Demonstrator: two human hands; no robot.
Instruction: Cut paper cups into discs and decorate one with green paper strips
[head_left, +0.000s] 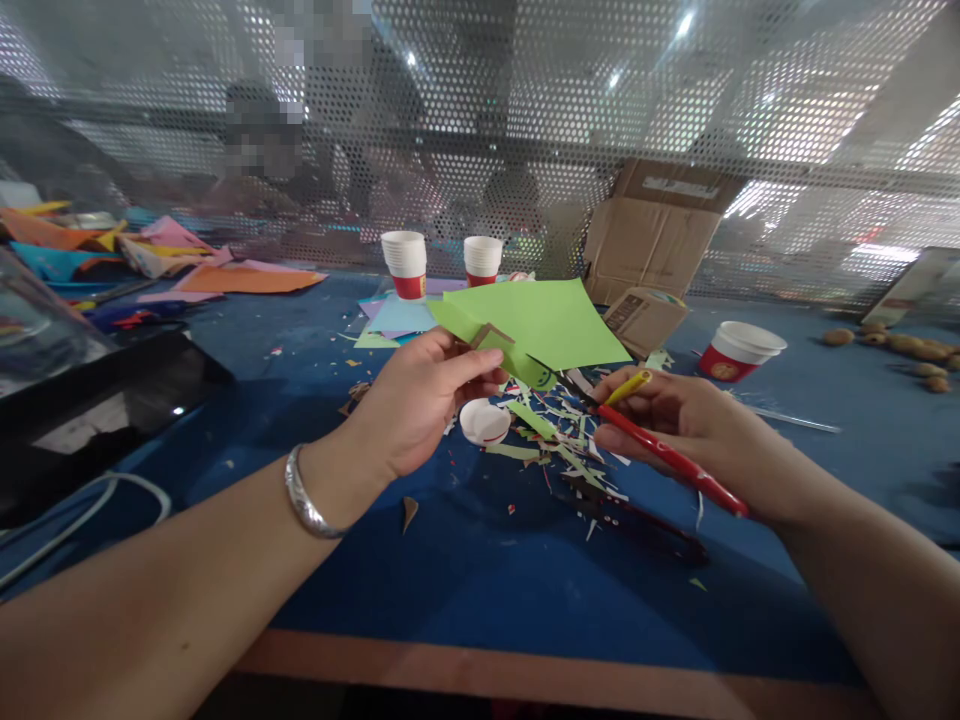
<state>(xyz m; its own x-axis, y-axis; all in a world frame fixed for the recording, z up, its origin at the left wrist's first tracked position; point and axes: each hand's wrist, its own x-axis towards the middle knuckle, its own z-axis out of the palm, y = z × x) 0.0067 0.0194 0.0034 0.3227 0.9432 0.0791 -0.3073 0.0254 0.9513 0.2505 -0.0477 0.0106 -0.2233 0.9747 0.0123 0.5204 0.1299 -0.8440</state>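
Note:
My left hand, a silver bangle on its wrist, pinches a sheet of light green paper raised above the table. A small brown piece lies against the paper beside my thumb. Near the sheet's lower edge is a small drawn smiley face. My right hand grips scissors with a long red handle; their dark blades meet the paper's edge beside the drawing. A yellow stick-like part shows between my right fingers; I cannot tell whether it belongs to the scissors.
Paper scraps and a small white round dish lie below my hands. Stacked paper cups, a cardboard box and a perforated metal screen stand behind. Another cup is at right, coloured sheets at left.

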